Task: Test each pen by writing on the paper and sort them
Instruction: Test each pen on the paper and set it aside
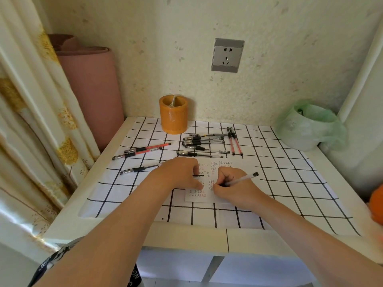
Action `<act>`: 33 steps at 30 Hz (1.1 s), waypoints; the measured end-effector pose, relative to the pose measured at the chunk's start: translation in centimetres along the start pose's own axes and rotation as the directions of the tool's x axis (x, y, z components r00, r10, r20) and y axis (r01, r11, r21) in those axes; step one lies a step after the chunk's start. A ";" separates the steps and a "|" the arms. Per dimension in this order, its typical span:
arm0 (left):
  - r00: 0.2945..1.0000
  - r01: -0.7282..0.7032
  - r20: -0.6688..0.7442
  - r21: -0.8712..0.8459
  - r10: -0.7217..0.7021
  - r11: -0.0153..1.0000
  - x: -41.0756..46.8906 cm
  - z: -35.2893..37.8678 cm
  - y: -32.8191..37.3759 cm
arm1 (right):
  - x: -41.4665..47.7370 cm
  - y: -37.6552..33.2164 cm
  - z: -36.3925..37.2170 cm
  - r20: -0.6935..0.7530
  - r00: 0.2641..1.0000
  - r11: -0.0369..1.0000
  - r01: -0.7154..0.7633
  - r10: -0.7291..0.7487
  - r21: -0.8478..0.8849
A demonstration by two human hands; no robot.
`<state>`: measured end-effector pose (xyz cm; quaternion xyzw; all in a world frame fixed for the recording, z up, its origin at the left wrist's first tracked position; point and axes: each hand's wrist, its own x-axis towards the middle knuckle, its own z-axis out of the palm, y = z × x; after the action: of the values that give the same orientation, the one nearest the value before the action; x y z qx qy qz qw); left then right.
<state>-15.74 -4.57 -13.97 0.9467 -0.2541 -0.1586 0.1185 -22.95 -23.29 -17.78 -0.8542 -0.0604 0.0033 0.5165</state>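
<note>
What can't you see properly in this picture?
Head view:
- Pen tip: hidden by the fingers of the right hand.
- Writing on the paper: too small to read, partly under both hands.
- Small black piece in the left hand: too small to name.
- Orange thing: cut off by the right edge.
- Bin contents: hidden by its green bag.

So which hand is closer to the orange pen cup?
Left. The left hand rests on the paper straight in front of the orange pen cup; the right hand, gripping a pen, sits further right and nearer the person.
</note>
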 end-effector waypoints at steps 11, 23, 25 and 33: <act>1.000 0.002 -0.003 -0.013 -0.002 1.000 -0.1 0.0 0.0 | 0.1 0.2 -0.1 0.016 1.000 1.000 -0.008 0.007 0.013; 1.000 0.007 -0.006 -0.019 -0.008 1.000 -0.2 -0.1 0.2 | 0.1 -0.1 -0.1 0.042 0.999 1.000 -0.011 0.010 0.019; 1.000 0.012 -0.005 -0.019 -0.012 1.000 -0.2 -0.1 0.2 | 0.1 -0.1 -0.2 0.048 0.999 0.999 -0.019 0.018 0.027; 1.000 0.008 0.001 -0.018 -0.008 1.000 -0.3 -0.1 0.2 | 0.0 -0.3 -0.1 0.036 0.999 0.999 -0.030 0.028 0.042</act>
<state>-16.01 -4.60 -13.72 0.9464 -0.2492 -0.1620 0.1263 -22.95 -23.22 -17.45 -0.8436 -0.0570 0.0273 0.5333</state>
